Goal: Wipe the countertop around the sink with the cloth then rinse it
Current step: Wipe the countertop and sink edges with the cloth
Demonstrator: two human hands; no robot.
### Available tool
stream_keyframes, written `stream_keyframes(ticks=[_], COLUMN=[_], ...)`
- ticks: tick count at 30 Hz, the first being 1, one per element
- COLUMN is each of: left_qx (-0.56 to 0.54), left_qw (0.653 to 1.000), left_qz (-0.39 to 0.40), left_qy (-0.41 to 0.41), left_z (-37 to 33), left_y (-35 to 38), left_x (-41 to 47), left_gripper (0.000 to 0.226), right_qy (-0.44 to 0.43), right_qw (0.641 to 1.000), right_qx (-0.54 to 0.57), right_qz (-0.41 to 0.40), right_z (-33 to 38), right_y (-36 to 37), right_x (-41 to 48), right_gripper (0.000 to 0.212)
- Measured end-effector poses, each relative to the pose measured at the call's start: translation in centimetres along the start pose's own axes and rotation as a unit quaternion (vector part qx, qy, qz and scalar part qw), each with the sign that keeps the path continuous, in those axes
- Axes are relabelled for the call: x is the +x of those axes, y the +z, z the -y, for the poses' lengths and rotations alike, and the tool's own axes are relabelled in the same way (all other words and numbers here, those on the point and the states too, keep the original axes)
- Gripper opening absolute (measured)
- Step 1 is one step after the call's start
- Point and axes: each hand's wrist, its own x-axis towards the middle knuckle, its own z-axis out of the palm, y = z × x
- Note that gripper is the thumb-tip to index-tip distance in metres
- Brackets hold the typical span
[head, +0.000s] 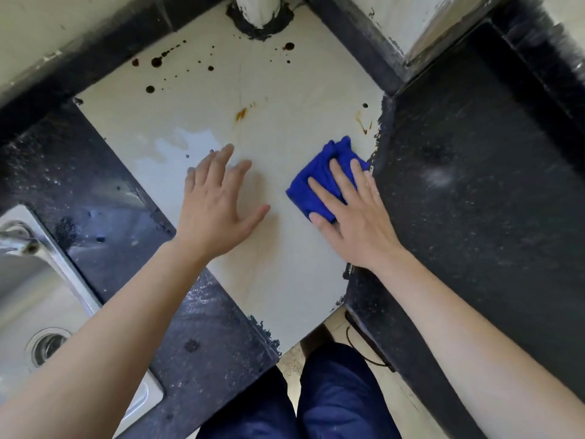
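Observation:
A folded blue cloth (319, 174) lies on the cream corner tile of the countertop (278, 90), near its right edge. My right hand (354, 217) presses flat on the cloth, fingers spread over it. My left hand (218, 201) rests flat on the bare tile to the left of the cloth, fingers apart, holding nothing. Dark brown spots (156, 62) and an orange smear (241, 114) mark the tile farther back. A wet patch (186, 141) shines beyond my left fingertips. The steel sink (28, 299) is at the lower left.
Black speckled counter runs on the left (104, 217) and on the right (474, 201). A metal tap (19, 240) stands over the sink, whose drain (47, 345) shows below it. A white pipe (258, 9) rises at the back corner. My legs in dark trousers (316, 400) are below.

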Motion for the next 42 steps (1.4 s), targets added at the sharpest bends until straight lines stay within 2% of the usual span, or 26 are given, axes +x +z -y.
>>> stream_keyframes(ticks=[4, 7, 11, 15, 20, 22, 25, 29, 34, 36, 40, 42], left_qx=[0.017, 0.018, 0.020, 0.011, -0.020, -0.029, -0.015, -0.006, 0.000, -0.003, -0.024, -0.034], left_qw=[0.996, 0.997, 0.997, 0.998, 0.999, 0.999, 0.996, 0.983, 0.978, 0.979, 0.980, 0.978], left_qz=[0.086, 0.073, 0.070, 0.066, 0.026, -0.011, -0.045, -0.017, 0.000, 0.012, 0.010, -0.002], left_qy=[0.004, -0.003, -0.003, -0.004, 0.000, -0.016, -0.081, -0.181, -0.208, -0.205, -0.197, -0.206], left_z=[-1.6, -1.7, -1.5, -1.5, -0.6, 0.7, 3.6, 7.4, 10.4, 11.2, 12.1, 12.4], left_y=[1.5, 2.0, 2.2, 2.2, 1.1, 0.0, -1.8, -3.8, -5.0, -4.8, -3.8, -3.2], left_x=[0.9, 0.6, 0.6, 0.6, 1.2, 1.6, 1.8, 1.7, 0.8, 0.7, 0.8, 0.8], left_gripper=[0.092, 0.092, 0.092, 0.092, 0.080, 0.078, 0.086, 0.113, 0.128, 0.126, 0.110, 0.103], right_qy=[0.046, 0.077, 0.094, 0.055, -0.069, -0.072, -0.023, 0.036, 0.078, 0.030, -0.134, -0.158], right_qw=[0.999, 0.997, 0.995, 0.998, 0.998, 0.997, 1.000, 0.999, 0.996, 0.998, 0.990, 0.987], right_qx=[0.002, 0.005, -0.014, 0.001, -0.004, -0.012, -0.005, 0.025, 0.044, 0.046, 0.031, 0.019], right_qz=[0.010, -0.012, -0.020, -0.018, -0.011, 0.010, 0.020, 0.012, -0.020, -0.016, 0.009, 0.035], right_z=[-5.2, -6.1, -3.9, -1.3, -4.0, -5.7, -6.0, -4.0, 1.7, 3.3, 2.7, 0.8], right_y=[-1.8, -3.1, -4.3, -4.1, -3.0, -3.3, -4.4, -5.9, -5.7, -4.9, -3.2, -2.7], right_x=[1.5, 6.7, 14.0, 15.8, 10.5, 9.9, 12.4, 19.4, 25.2, 23.4, 15.2, 12.0], right_gripper=[0.062, 0.064, 0.065, 0.063, 0.061, 0.063, 0.065, 0.065, 0.063, 0.062, 0.060, 0.059])
